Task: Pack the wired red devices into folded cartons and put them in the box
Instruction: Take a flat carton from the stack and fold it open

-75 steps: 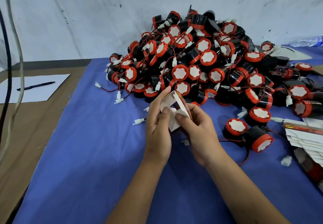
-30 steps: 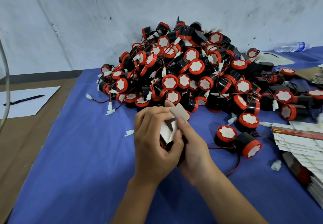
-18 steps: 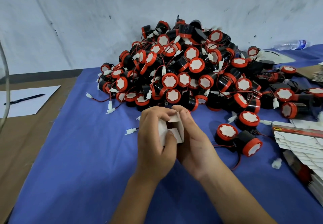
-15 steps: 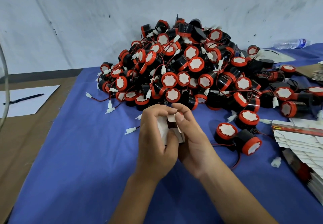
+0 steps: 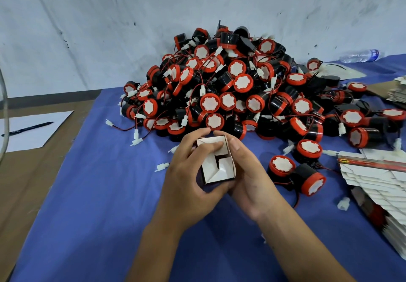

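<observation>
Flaps that stood loose a moment ago now lie folded flat across one end of the small carton (image 5: 216, 163), which both hands hold above the blue cloth (image 5: 92, 193). Fingers of the left hand (image 5: 189, 185) curl round its side, one pressing on the folded end; the right hand (image 5: 248, 178) cups the other side with fingers wrapped behind it. Just beyond, the heap of red devices (image 5: 232, 92) reaches to the wall, and a fanned stack of flat cartons (image 5: 377, 176) lies at the right. By my reading, packing has barely begun: I cannot tell whether this carton holds a device, and no box is in view.
</observation>
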Available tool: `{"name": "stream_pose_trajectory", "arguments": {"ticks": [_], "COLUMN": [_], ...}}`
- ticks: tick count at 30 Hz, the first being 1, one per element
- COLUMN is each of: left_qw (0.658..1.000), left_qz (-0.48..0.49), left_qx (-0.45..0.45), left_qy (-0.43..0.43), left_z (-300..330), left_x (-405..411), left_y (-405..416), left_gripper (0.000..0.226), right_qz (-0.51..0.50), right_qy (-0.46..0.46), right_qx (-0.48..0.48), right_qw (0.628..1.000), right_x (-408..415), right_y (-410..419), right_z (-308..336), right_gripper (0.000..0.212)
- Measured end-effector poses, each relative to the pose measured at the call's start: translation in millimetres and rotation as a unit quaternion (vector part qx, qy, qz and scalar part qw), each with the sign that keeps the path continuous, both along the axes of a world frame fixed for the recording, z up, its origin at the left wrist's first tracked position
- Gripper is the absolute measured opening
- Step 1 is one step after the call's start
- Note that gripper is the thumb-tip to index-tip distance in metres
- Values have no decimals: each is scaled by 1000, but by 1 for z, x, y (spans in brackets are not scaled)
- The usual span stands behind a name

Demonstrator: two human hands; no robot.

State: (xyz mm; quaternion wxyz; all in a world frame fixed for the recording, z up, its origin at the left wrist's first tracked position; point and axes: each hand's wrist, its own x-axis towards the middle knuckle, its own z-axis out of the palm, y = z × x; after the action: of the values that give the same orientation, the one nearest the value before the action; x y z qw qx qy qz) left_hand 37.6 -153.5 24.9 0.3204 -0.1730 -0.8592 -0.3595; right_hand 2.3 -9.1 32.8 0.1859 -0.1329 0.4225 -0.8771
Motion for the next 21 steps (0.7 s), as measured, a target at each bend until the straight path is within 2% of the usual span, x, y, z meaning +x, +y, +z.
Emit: {"name": "stream_pose_trajectory", "arguments": {"ticks": [3,7,9,13,16,21], "left_qw": [1000,999,998,993,997,998], "left_qz": [8,26,42,34,49,55], "left_qx": [-5,3,21,108,61,-1], "left_qy": [18,36,31,-12,-4,16], "left_z": [1,-1,-4,-8,-12,-15], "left_x": [1,0,-1,-3,-3,-3], "left_y": [2,6,5,5,6,4], "left_gripper": [60,54,62,90,93,94], "right_qz": [18,-27,-28,-18,-77,-48], "right_qy": [40,90,101,96,119,144], "right_qx": [34,101,108,108,167,196], "right_qw": [998,990,989,989,976,969], "right_x": [0,-1,-4,-10,-11,-14], "right_y": [-1,-7,-6,0,-2,5], "right_z": [-2,-8,-8,-11,-16,-14], "right_gripper": [51,43,46,52,47,40]}}
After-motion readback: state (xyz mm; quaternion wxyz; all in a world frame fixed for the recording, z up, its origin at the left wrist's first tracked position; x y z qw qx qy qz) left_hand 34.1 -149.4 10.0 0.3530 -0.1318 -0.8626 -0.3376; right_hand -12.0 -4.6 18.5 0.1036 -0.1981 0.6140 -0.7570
